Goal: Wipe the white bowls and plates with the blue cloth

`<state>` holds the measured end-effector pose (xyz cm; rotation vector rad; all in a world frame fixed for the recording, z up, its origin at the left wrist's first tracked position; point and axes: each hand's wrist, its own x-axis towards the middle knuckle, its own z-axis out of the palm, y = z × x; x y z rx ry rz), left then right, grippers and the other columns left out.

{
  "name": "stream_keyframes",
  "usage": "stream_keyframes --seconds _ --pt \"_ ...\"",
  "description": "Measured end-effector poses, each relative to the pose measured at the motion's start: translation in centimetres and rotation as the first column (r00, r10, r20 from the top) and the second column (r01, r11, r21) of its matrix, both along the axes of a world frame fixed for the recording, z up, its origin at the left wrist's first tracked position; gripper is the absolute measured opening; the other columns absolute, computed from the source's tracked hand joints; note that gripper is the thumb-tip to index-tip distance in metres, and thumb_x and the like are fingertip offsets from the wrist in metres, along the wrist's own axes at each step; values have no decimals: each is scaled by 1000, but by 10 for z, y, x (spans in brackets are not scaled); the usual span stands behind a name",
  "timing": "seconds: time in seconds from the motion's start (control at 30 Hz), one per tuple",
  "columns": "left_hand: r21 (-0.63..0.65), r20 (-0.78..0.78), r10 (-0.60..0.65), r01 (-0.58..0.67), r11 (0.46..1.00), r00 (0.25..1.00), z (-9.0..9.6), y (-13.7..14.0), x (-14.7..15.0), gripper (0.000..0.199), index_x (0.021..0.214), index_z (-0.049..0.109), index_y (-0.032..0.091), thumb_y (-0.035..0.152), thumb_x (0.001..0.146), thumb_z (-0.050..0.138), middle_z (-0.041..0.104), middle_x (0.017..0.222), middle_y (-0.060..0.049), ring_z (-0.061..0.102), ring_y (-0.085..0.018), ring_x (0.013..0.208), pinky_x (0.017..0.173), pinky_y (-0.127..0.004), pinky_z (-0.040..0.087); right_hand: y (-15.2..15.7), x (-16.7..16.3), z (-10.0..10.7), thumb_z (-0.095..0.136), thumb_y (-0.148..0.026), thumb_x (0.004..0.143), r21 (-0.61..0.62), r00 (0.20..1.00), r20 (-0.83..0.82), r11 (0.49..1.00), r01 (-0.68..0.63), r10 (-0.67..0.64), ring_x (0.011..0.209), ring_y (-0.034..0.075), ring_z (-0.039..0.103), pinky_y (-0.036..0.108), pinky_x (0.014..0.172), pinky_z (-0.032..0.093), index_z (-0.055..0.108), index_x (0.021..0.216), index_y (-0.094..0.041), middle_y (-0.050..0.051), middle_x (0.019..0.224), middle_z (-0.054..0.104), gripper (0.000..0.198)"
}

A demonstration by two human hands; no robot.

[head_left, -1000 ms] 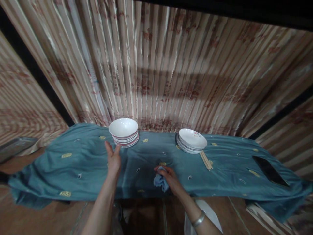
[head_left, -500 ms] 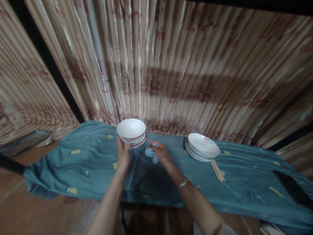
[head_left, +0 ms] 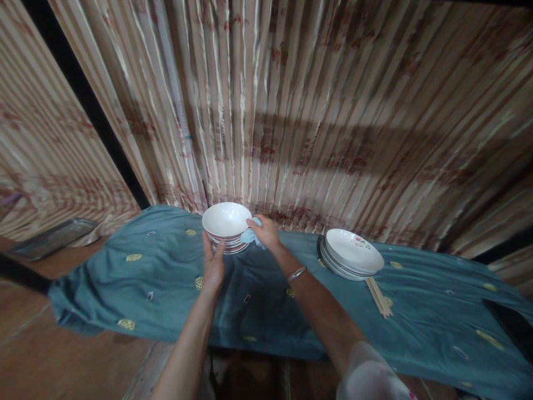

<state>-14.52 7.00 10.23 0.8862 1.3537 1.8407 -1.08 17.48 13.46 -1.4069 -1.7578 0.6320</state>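
A stack of white bowls (head_left: 227, 221) with reddish bands outside stands near the back edge of the cloth-covered table. My left hand (head_left: 214, 266) grips the stack at its left front, thumb in front and fingers round the side. Pinched in my right hand (head_left: 265, 230) is a light blue cloth (head_left: 251, 235), which lies against the right rim of the top bowl. The palm side of both hands is hidden.
To the right are stacked white plates (head_left: 352, 253) with a floral print, and chopsticks (head_left: 378, 298) beside them. A dark flat object (head_left: 510, 325) lies at the far right of the teal tablecloth (head_left: 166, 303). Pleated curtains (head_left: 291, 139) hang behind; a tray (head_left: 52, 238) is at the left.
My right hand has moved up and left with the cloth, from beside the bowls to the top bowl's rim. My left hand stays at the stack. The view has shifted slightly.
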Motion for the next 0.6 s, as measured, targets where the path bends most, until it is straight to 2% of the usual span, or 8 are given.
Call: stream_keyframes --seconds 0.13,0.27,0.37,0.47,0.6 --pt "33 22 -24 23 999 999 3 3 0 87 152 20 21 44 80 64 17 161 -6 16 -20 147 118 -31 14 2 -4 2 64 -42 82 2 997 61 999 -42 42 69 15 60 22 64 43 73 82 -18 2 71 69 25" --pt "92 30 -23 20 996 999 4 5 3 85 151 24 23 44 80 65 22 160 -4 20 -19 146 117 -31 16 1 -4 5 61 -34 82 36 992 109 997 -61 57 68 16 59 23 63 42 74 78 -19 2 69 69 20" --pt "67 2 -1 1 998 1000 5 3 4 84 151 26 22 44 80 65 22 160 -5 18 -20 147 118 -32 14 -2 -3 8 59 -31 81 41 990 130 997 -59 53 65 15 57 22 61 41 73 75 -19 0 64 66 20" --pt "48 -17 6 -5 999 1000 5 1 3 82 150 27 23 45 81 64 22 160 -5 17 -20 147 118 -33 13 -4 -3 12 58 -31 80 39 994 105 998 -44 40 61 13 55 21 59 39 72 70 -18 -2 58 60 21" --pt "58 -91 31 -26 998 995 8 -3 3 83 151 25 22 46 81 63 19 161 -5 14 -19 148 118 -31 10 -10 -3 23 57 -30 80 -1 1000 -10 1000 -14 14 58 12 52 21 57 38 72 71 -16 -3 56 56 22"
